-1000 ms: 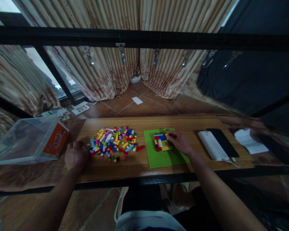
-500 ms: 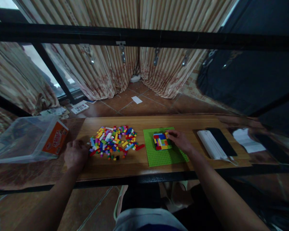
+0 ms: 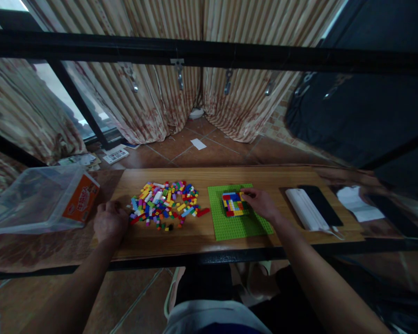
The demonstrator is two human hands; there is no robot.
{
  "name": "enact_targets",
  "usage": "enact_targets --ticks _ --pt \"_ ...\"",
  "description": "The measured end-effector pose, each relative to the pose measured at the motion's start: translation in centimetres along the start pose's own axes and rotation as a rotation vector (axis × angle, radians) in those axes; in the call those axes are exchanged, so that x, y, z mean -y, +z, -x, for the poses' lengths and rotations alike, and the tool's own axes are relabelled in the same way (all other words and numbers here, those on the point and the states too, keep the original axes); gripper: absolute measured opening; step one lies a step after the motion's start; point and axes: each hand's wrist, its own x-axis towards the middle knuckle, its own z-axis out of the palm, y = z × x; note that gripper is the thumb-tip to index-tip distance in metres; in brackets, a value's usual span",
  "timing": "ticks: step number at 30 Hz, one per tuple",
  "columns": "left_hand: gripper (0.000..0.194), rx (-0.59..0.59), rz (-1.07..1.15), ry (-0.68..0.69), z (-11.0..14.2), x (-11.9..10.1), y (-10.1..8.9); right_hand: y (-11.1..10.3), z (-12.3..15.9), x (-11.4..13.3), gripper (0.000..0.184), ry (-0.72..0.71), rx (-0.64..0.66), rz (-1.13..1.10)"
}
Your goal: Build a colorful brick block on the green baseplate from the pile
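A square block build (image 3: 234, 204) of red, blue, yellow and white toy bricks sits on a green studded baseplate (image 3: 226, 230). At its far right corner, my right hand (image 3: 260, 202) has thumb and fingers pinched on a small yellow brick (image 3: 243, 195). Whether that brick is pressed fully down cannot be made out. My left hand (image 3: 109, 222) rests on the wooden board with its fingers curled in, beside the left end of a pile of loose toy bricks (image 3: 167, 202). Anything inside those curled fingers is hidden.
A clear plastic box (image 3: 38, 195) with an orange label stands left of the wooden board (image 3: 188, 241). On the right lie a white case-like object (image 3: 306, 208) with a cord and a dark flat object (image 3: 322, 204). A black bar (image 3: 209, 52) crosses above.
Both hands stay almost in place, with the right fingers still at the build's corner. The whole view has shifted very slightly.
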Motion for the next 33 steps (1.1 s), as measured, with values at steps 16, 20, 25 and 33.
enact_targets --ticks 16,20,25,33 --pt "0.037 -0.004 0.022 -0.003 -0.1 0.2 0.1 0.4 -0.2 0.1 0.02 -0.099 -0.056 0.132" --pt "0.038 -0.011 0.009 0.001 -0.1 0.3 0.3 -0.1 0.3 -0.1 0.021 -0.128 0.012 0.14" --pt "0.039 -0.001 0.017 -0.018 0.0 0.1 0.1 -0.9 0.5 -0.3 0.033 -0.139 0.147 0.093" --pt "0.039 0.013 0.04 -0.013 0.0 0.0 -0.2 -1.0 -0.3 -0.3 0.03 -0.18 0.139 0.108"
